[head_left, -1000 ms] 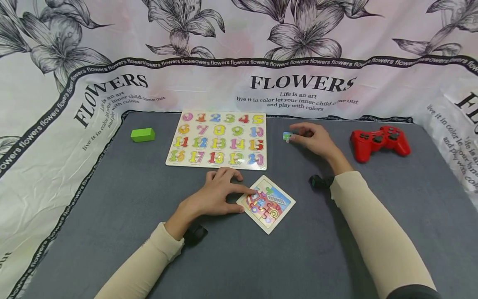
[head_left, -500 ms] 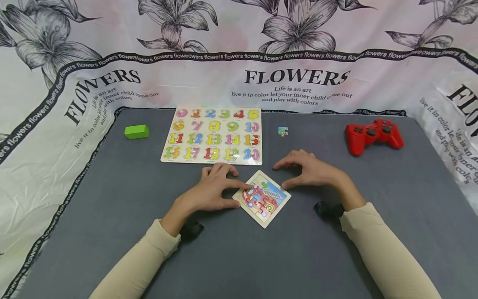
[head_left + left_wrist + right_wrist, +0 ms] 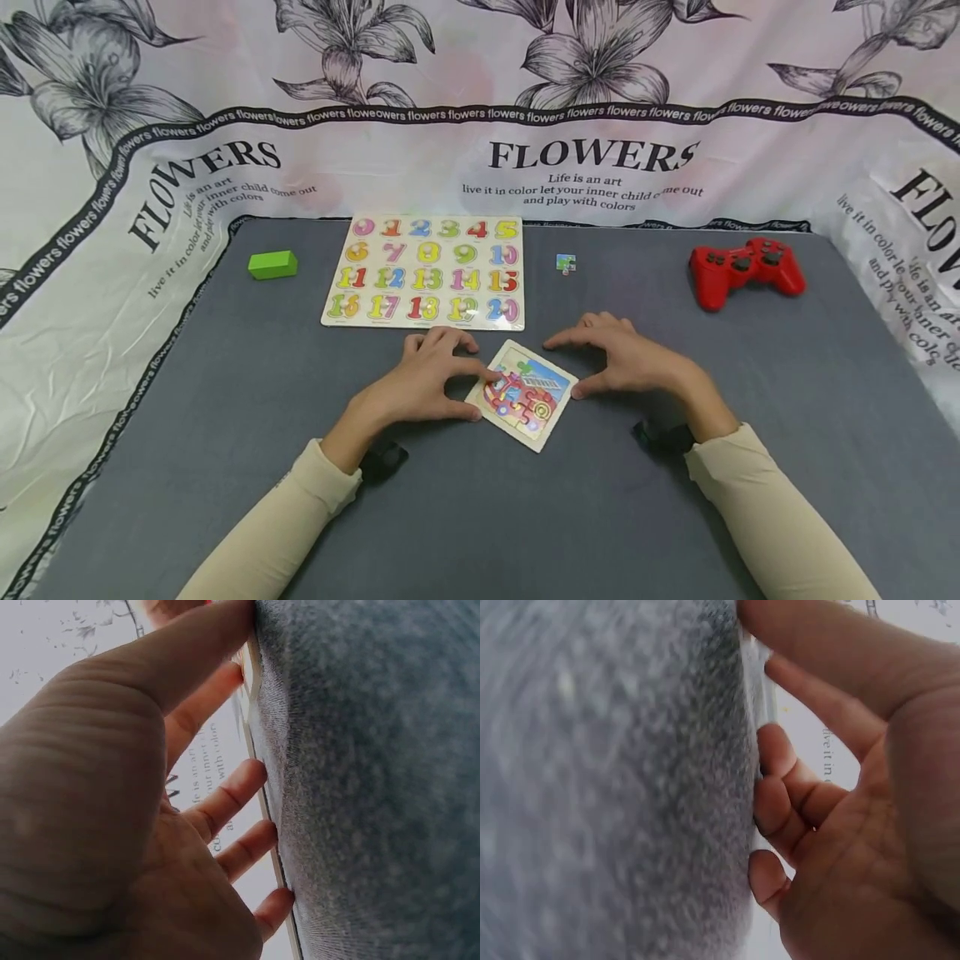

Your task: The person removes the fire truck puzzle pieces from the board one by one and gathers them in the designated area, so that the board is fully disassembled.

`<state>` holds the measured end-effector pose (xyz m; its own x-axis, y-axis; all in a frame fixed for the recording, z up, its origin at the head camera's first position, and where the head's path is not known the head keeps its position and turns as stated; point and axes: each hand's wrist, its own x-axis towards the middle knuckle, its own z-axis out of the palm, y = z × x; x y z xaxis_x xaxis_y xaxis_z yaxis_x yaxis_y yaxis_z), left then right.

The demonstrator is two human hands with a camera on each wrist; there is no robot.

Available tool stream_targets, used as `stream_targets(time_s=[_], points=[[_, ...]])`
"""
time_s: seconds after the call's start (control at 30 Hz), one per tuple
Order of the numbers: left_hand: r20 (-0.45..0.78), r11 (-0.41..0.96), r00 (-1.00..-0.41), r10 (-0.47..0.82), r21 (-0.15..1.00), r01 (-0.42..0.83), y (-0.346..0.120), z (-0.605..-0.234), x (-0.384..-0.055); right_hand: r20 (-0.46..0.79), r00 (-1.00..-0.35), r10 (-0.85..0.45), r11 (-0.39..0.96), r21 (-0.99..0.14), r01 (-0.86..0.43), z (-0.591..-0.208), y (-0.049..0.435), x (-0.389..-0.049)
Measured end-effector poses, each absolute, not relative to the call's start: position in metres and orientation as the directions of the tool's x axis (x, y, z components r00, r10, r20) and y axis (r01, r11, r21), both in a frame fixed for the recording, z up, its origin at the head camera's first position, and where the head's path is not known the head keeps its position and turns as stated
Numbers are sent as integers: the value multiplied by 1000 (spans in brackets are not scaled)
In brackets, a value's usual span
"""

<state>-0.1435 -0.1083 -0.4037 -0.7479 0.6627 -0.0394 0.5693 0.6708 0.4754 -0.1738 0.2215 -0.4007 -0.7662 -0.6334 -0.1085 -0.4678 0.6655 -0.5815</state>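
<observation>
A small square jigsaw puzzle [image 3: 528, 398] in a pale wooden frame, with a red fire truck picture, lies tilted on the grey table. My left hand [image 3: 427, 385] holds its left corner, index finger over the picture and thumb at the edge. In the left wrist view, the other fingers of the left hand [image 3: 195, 847] spread loosely, their tips down at the tabletop. My right hand [image 3: 633, 358] has its thumb at the puzzle's right corner and its index finger reaching out above the frame, apart from it. The right wrist view shows the right hand's [image 3: 840, 817] remaining fingers bent.
Behind the puzzle lies a number board [image 3: 423, 273]. Right of that board is a small puzzle piece [image 3: 566, 263]. A red game controller [image 3: 747, 272] lies at the far right, a green block [image 3: 273, 265] at the far left. Flower-printed cloth [image 3: 592, 171] borders the table's back.
My right hand has let go of the small piece, leaving it on the table, and has come back to the puzzle. The puzzle has turned slightly counterclockwise. The left hand stays at its corner.
</observation>
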Motion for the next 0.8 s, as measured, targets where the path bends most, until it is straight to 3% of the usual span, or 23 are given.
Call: stream_targets(time_s=[0.53,0.8], points=[[-18,629,-720,694,502,594,-104,-408,-142,-7,-841,-542,670,-607,-427,-411,216,-175],[-22,645,-726,687,478,596,-101,-408,-141,49,-800,-599,575,-669,-471,-409,205,-174]])
